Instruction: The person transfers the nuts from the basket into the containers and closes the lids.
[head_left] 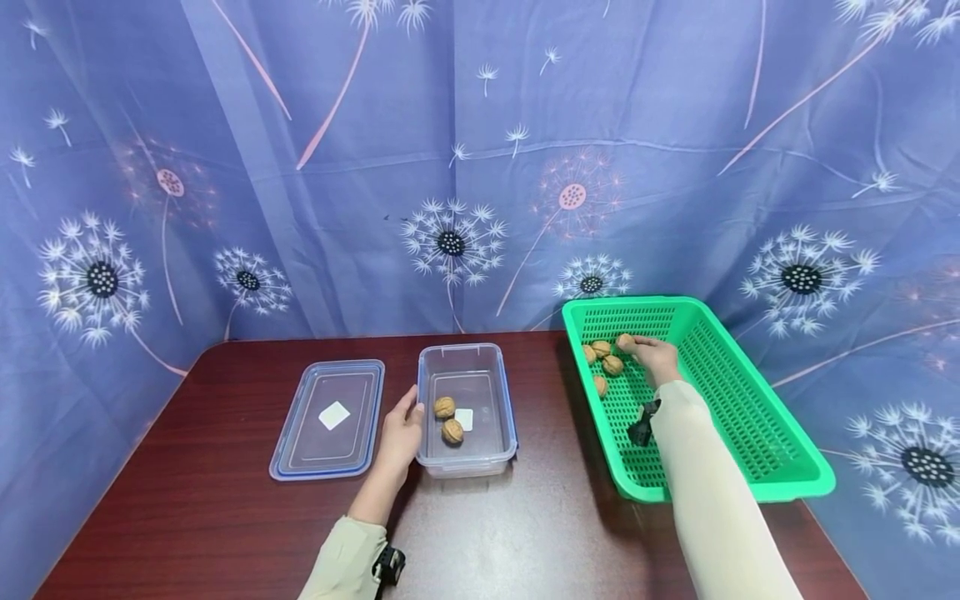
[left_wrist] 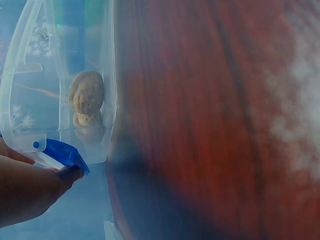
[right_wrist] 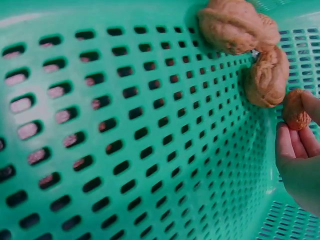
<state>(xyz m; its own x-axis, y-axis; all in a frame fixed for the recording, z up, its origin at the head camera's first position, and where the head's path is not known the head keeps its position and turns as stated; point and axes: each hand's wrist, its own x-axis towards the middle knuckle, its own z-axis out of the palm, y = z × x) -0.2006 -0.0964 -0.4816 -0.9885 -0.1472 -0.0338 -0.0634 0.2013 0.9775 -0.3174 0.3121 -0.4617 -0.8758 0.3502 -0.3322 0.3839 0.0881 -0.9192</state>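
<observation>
My right hand [head_left: 657, 360] is inside the green basket [head_left: 795, 479], pinching a walnut [right_wrist: 296, 110] between thumb and fingers. Close to that hand, several more walnuts [head_left: 612, 365] lie along the basket's left side. My left hand [head_left: 401, 435] is at the left side of a clear plastic container [head_left: 480, 458], holding it by the blue side latch [left_wrist: 62, 152]. Two walnuts, a rear walnut [head_left: 444, 407] and a front walnut [head_left: 452, 432], rest on the container's floor beside a white label. Part of the left fingers is hidden behind the container's edge in the left wrist view.
A clear lid [head_left: 300, 450] with a blue seal and a white label lies on the dark red table [head_left: 187, 467], left of the container. Behind the table hangs a blue curtain [head_left: 360, 250] with dandelion prints. The basket's raised walls surround the right hand.
</observation>
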